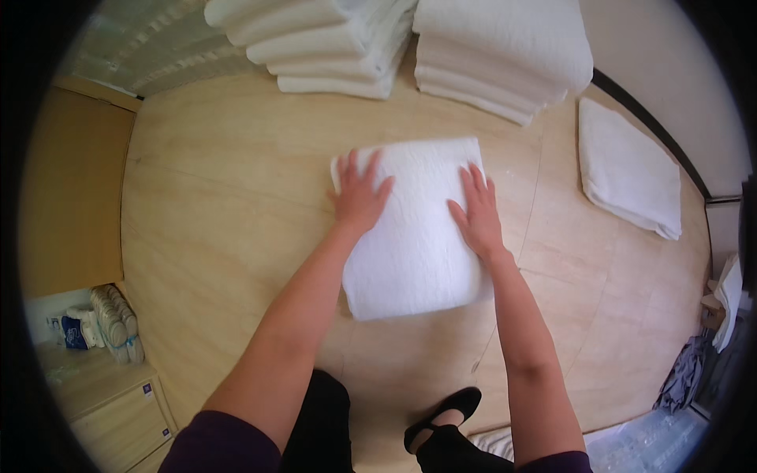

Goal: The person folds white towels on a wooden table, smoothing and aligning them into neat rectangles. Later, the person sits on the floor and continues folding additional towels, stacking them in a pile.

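Observation:
A folded white cloth, thick like a towel or quilt (420, 254), lies flat on the pale wooden surface (236, 195) in front of me. My left hand (361, 192) rests palm down on its far left part, fingers spread. On the far right edge of the cloth lies my right hand (478, 213), its fingers extended and the thumb apart. Neither hand grips the fabric. The undersides of the cloth and of both palms are hidden.
Two stacks of folded white cloths (331, 47) (497, 59) stand at the far side. Another folded white cloth (630, 165) lies right, by the wall. Left are a brown panel (77, 189) and bundled slippers (115, 322) on a cabinet (100, 384). My black shoe (446, 414) is near.

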A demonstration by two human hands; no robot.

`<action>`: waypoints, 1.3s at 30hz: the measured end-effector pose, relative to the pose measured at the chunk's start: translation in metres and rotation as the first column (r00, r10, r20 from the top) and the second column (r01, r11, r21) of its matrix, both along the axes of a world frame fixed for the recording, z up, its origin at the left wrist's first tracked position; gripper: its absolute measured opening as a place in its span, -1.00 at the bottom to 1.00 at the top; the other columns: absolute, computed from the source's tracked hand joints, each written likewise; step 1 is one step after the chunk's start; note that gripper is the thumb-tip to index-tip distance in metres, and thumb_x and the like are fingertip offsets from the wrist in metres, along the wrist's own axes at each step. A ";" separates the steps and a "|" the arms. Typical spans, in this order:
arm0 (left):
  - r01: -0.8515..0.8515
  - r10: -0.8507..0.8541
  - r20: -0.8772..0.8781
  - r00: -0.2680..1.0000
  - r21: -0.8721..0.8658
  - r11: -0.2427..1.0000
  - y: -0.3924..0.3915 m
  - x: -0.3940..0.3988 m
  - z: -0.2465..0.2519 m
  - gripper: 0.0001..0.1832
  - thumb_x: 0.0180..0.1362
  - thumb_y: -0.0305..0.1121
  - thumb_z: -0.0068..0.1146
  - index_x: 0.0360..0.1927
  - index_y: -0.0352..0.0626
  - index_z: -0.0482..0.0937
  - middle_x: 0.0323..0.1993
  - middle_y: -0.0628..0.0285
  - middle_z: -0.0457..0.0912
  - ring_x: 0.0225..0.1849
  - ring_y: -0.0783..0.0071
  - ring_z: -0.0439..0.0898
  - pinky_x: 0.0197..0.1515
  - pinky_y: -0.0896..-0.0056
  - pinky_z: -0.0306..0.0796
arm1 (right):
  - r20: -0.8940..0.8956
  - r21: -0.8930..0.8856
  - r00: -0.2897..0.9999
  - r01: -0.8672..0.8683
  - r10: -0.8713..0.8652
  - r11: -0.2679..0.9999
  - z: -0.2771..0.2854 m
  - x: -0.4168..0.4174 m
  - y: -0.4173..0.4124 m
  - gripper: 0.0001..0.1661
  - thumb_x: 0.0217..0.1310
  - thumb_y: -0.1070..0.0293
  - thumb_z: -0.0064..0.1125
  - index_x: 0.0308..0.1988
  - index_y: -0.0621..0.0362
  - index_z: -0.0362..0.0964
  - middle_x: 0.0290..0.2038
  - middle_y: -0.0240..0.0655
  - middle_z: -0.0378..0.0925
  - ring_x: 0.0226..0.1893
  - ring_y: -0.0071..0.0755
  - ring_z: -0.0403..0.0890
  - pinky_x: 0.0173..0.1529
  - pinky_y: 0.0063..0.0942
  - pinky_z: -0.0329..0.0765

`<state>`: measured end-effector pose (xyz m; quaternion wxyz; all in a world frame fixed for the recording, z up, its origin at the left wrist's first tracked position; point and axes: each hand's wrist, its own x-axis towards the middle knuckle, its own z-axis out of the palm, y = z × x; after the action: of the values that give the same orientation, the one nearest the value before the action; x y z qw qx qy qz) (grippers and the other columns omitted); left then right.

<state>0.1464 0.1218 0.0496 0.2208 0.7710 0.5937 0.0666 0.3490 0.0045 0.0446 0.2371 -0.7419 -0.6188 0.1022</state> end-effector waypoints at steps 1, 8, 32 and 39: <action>-0.085 0.086 0.128 0.988 -0.015 0.996 0.013 -0.017 -0.019 -0.39 0.15 0.08 -0.20 0.28 0.32 0.00 0.34 0.10 -0.22 0.36 0.08 -0.33 0.17 -0.35 -0.13 | -0.281 -0.017 0.955 0.092 -0.093 0.996 -0.009 0.008 -0.003 -0.24 0.14 0.17 0.04 0.24 0.10 -0.10 0.25 -0.16 -0.02 0.24 -0.17 0.05 0.21 -0.22 0.16; -0.394 0.093 -0.532 0.842 -0.486 0.780 -0.062 -0.082 -0.028 -0.13 0.08 0.15 -0.17 0.31 0.31 -0.43 0.28 -0.01 -0.70 0.28 -0.25 -0.60 0.03 -0.62 -0.21 | -0.730 -0.621 -0.214 -0.187 -0.649 0.761 0.018 -0.007 -0.085 -0.22 0.06 0.21 0.16 0.20 0.17 -0.01 0.05 -0.23 0.31 0.05 -0.30 0.35 0.09 -0.32 0.35; -0.444 0.168 -0.454 0.875 -0.615 0.651 -0.024 -0.082 -0.001 0.18 -0.24 0.47 -0.06 0.29 0.31 -0.52 0.23 0.08 -0.85 0.24 -0.19 -0.76 0.08 -0.54 -0.18 | -0.860 0.507 0.083 0.028 0.503 0.862 0.435 0.018 0.342 -0.30 0.11 -0.12 -0.11 0.11 0.12 0.16 0.05 -0.23 0.35 -0.01 -0.12 0.43 0.07 -0.11 0.37; -0.400 0.259 -0.319 0.912 -0.541 0.740 -0.033 -0.089 -0.012 0.17 -0.29 0.45 0.00 0.32 0.31 -0.37 0.28 0.08 -0.76 0.25 -0.20 -0.73 0.00 -0.66 -0.25 | -0.994 -0.009 0.102 0.141 -0.024 0.990 0.344 0.009 0.397 -0.33 0.01 -0.13 0.04 0.03 0.07 0.26 -0.05 -0.37 0.43 -0.05 -0.36 0.44 -0.03 -0.35 0.44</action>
<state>0.0573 0.0888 0.0376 0.3680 0.5463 0.7325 -0.1718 0.3578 0.4017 0.3888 0.6270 -0.5056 -0.2636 0.5308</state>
